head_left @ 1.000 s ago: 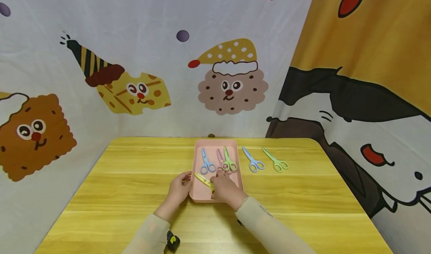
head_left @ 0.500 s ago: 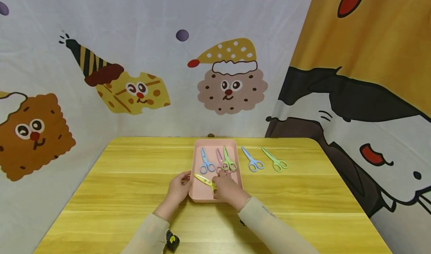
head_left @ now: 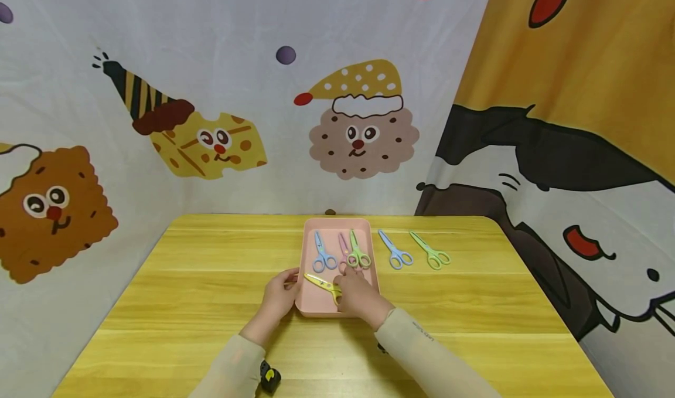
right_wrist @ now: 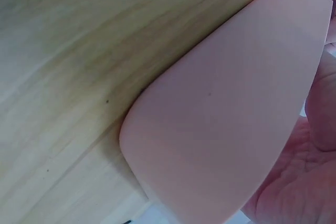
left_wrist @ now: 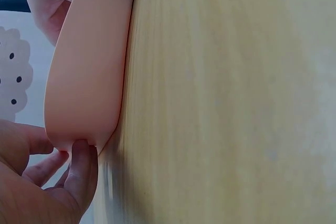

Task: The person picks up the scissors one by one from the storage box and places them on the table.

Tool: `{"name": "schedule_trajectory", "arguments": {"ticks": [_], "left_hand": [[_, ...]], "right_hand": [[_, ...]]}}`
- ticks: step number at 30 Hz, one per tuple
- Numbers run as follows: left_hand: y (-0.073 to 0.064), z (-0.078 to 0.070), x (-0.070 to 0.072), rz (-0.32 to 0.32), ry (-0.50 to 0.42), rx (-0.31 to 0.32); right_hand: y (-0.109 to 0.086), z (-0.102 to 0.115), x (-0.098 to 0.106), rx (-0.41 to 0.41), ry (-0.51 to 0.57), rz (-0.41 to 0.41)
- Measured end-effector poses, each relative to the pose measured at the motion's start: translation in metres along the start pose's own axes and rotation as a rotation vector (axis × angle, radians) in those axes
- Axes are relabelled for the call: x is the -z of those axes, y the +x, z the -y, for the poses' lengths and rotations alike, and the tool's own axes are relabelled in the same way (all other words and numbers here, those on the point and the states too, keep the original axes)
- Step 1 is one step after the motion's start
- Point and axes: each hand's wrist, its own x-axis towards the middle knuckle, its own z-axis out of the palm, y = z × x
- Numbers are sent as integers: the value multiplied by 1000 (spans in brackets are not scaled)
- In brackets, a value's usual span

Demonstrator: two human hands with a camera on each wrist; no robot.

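Observation:
A pink tray (head_left: pixel 319 310) lies on the table with several children's scissors in it. My left hand (head_left: pixel 279 295) holds the tray's left side; in the left wrist view its fingers (left_wrist: pixel 80 166) bend against the pink wall. Inside the near half of the tray, my right hand (head_left: pixel 361 295) grips the handle end of the yellow scissors (head_left: pixel 320 282), whose blades point to the upper left. Part of that handle is hidden under the hand. Just beyond are blue scissors (head_left: pixel 319 248), pink scissors (head_left: pixel 344 244) and green scissors (head_left: pixel 355 245), the green overlapping the pink.
Right of the tray, another blue pair of scissors (head_left: pixel 395 250) and another green pair (head_left: pixel 430 251) lie side by side on the wooden table (head_left: pixel 474 304). Behind the table hangs a cartoon-printed curtain (head_left: pixel 237 199).
My right hand has shifted slightly to the right, and the yellow scissors have turned a little, showing more of their handle. My left hand stays at the tray's side.

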Motion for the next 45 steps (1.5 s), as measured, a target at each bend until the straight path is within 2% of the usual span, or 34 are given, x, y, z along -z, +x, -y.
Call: {"name": "schedule_trajectory", "arguments": {"ticks": [10, 13, 21, 26, 45], "left_hand": [[0, 1, -1, -2, -16, -7], [0, 1, -2, -3, -12, 7], [0, 1, -1, -1, -19, -20], [-1, 1, 0, 2, -15, -12], [-1, 1, 0, -6, -14, -19]], "right_hand": [[-2, 1, 2, -7, 6, -15], [-2, 0, 1, -4, 12, -20], [-1, -2, 1, 15, 11, -36], [-2, -3, 2, 23, 8, -46], [2, -6, 4, -11, -27, -55]]}}
